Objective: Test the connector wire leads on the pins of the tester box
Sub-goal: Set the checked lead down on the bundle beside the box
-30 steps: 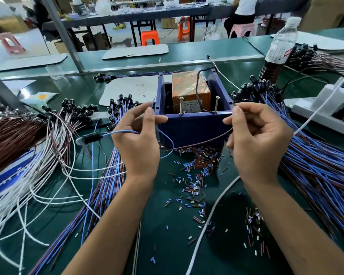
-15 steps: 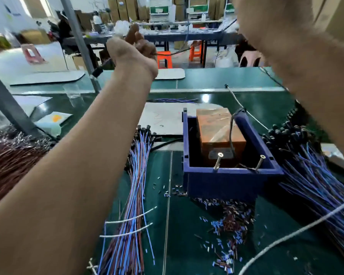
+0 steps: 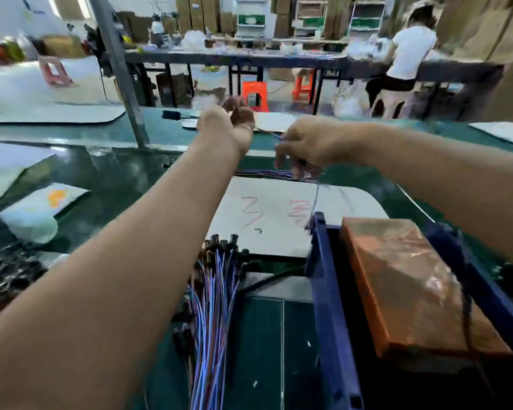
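Two hands [image 3: 228, 125] [image 3: 305, 146] raised | green bench [image 3: 131, 173] | factory tables [image 3: 249, 57] behind

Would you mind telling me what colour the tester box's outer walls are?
Dark blue; the tester box walls show best in the head view, the only one.

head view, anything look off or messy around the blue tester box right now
Nothing looks damaged or spilled. The blue plastic tester box sits upright with the orange block inside. A thin blue wire hangs down toward the box's far corner from near the right hand. The frame is blurred, so fine detail is unclear.
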Motion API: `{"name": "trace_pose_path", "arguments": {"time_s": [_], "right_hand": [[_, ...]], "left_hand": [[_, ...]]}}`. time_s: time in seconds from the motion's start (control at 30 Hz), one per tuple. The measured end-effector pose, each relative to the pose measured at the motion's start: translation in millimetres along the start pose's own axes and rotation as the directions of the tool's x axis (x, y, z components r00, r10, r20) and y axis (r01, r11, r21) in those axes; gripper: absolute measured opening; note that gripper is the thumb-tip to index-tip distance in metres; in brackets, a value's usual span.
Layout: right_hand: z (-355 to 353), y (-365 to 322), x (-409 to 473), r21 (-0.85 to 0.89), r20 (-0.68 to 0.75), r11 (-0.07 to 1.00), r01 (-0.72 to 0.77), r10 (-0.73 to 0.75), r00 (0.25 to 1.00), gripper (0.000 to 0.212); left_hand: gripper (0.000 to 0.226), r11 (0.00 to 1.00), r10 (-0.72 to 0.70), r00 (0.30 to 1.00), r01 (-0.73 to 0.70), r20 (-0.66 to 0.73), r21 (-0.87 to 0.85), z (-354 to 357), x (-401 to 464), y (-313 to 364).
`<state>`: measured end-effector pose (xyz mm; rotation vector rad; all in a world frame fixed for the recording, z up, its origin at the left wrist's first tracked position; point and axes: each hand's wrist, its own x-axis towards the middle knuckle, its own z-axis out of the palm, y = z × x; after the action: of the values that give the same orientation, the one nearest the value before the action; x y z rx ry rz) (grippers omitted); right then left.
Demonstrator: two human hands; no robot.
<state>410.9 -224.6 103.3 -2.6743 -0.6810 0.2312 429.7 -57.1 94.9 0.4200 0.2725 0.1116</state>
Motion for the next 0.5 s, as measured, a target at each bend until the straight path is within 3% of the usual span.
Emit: {"name": "trace_pose_path", "arguments": {"time_s": [0.07,0.17,0.23,0.27,0.37,0.5], "right_hand": [[6.4,18.1,17.9,-0.123,-0.060,0.992,-0.039,0.031,0.998,0.044],[11.7,43.4,32.5,-0.249,-0.056,0.968,-0.036,0.023,0.998,0.043],[15.4,63.8,41.9,-0.359,-0.045,0.932,-0.052,0.039,0.998,0.037],[17.9,70.5,44.5,-0.394,-0.049,0.916,-0.076,0.062,0.997,0.033],[26.1,82.1,53.3,-0.439,-0.002,0.891,-0.119,0.131,0.991,0.027],[27.4,80.1,68.3,-0.419,0.000,0.899,-0.131,0.145,0.989,0.027]], "left_hand": [[0.050,0.976,-0.043,0.998,0.051,-0.040,0.211,-14.3,25.9,2.9],[0.068,0.743,-0.046,0.978,0.169,-0.202,0.648,-45.3,54.0,10.4],[0.071,0.599,-0.086,0.951,0.288,-0.297,0.748,-62.1,68.8,18.9],[0.067,0.579,-0.115,0.933,0.343,-0.342,0.739,-69.5,74.5,23.2],[0.054,0.677,-0.208,0.912,0.395,-0.354,0.620,-83.5,91.1,32.2],[0.043,0.776,-0.163,0.967,0.249,-0.198,0.579,-78.7,94.7,26.1]]}}
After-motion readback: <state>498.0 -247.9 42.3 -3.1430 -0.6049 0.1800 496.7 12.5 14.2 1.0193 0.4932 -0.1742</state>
